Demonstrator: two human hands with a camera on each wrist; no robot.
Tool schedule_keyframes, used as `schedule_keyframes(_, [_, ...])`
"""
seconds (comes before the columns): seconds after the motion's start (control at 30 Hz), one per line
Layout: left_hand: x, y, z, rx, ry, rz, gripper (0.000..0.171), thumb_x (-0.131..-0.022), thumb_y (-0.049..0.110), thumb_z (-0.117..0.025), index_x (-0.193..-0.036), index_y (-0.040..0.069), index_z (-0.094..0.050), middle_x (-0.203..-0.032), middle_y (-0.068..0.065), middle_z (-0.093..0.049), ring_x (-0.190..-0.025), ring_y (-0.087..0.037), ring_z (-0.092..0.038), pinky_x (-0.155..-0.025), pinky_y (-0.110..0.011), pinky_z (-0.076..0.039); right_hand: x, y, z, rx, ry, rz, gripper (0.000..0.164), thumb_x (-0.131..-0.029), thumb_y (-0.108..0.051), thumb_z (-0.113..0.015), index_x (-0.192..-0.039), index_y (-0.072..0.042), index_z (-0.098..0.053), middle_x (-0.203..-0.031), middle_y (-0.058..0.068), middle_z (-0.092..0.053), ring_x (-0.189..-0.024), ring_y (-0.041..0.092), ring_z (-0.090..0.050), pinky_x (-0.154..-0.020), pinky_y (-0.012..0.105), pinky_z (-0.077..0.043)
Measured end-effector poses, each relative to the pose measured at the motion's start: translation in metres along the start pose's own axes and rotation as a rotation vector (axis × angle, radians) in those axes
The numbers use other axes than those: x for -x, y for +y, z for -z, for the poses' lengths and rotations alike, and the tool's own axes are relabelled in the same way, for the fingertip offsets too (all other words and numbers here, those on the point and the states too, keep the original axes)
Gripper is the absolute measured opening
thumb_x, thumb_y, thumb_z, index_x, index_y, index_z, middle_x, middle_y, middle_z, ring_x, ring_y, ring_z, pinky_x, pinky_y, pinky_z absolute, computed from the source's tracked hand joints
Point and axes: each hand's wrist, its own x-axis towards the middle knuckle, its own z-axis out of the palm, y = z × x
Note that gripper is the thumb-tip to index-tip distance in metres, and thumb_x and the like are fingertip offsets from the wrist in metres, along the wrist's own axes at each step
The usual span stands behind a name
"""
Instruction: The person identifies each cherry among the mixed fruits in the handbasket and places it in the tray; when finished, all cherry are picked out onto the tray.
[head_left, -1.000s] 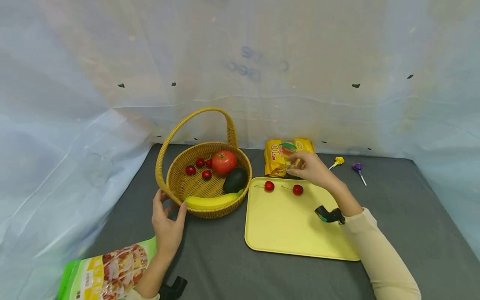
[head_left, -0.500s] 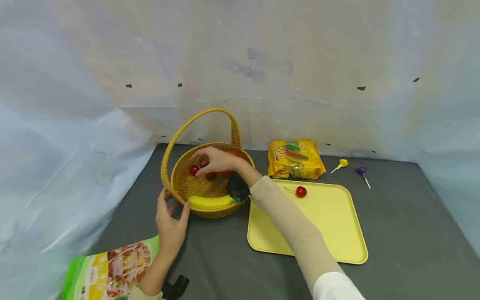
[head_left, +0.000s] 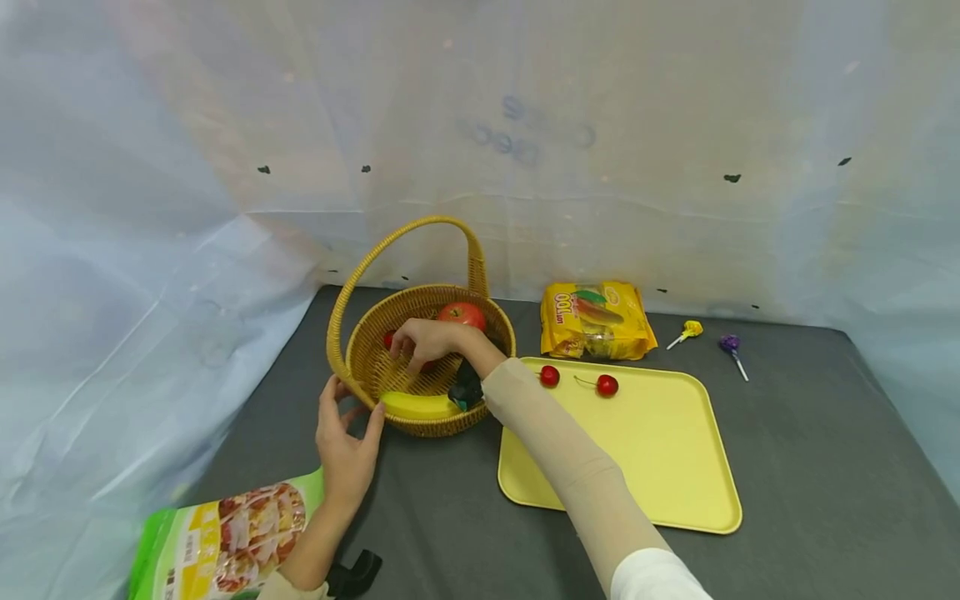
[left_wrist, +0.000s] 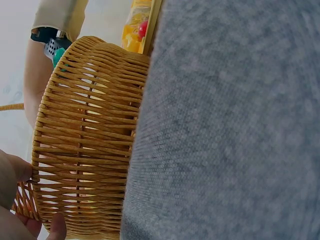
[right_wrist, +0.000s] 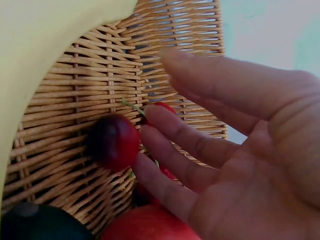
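Note:
My left hand [head_left: 347, 450] grips the left front rim of a wicker basket [head_left: 429, 428]. In the left wrist view its thumb and fingers sit about the woven wall [left_wrist: 87, 145]. Inside the basket, my right hand [head_left: 431, 340] reaches down with fingers slightly bent and spread from the thumb. The right wrist view shows a dark red cherry [right_wrist: 114, 142] beside its fingertips, not pinched; more cherries lie partly hidden behind the fingers. The basket also holds a banana [head_left: 416, 407], a red apple [head_left: 461, 314] and an avocado [right_wrist: 42, 222], mostly covered by the right wrist in the head view.
Right of the basket lies a yellow tray [head_left: 637, 450] with two stemmed cherries [head_left: 607, 385]. Behind it is a yellow snack bag [head_left: 596, 321]. A yellow lollipop [head_left: 692, 328] and a purple lollipop [head_left: 729, 343] lie farther right. A green food bag [head_left: 247, 533] is at front left.
My right hand has moved left from above the yellow snack bag into the basket, then slightly lower toward its front. My left hand has kept its hold on the rim.

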Motion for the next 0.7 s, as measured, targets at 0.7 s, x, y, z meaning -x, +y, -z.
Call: schedule_keyframes(0.7, [0.0003,0.0004,0.0009,-0.022,0.002,-0.001,0.067,-0.085,-0.018,-0.067,-0.144,-0.014,-0.035,-0.122,-0.037,-0.048,-0.112,-0.033,-0.049,-0.083,-0.028,-0.049,0.0072,-0.0047,-0.0061,-0.048,-0.244,-0.144,0.03,-0.091,0.002,-0.069,-0.121,-0.002,-0.067,-0.108,0.006,-0.066,-0.092,0.02,-0.064,-0.091,0.046,-0.056])
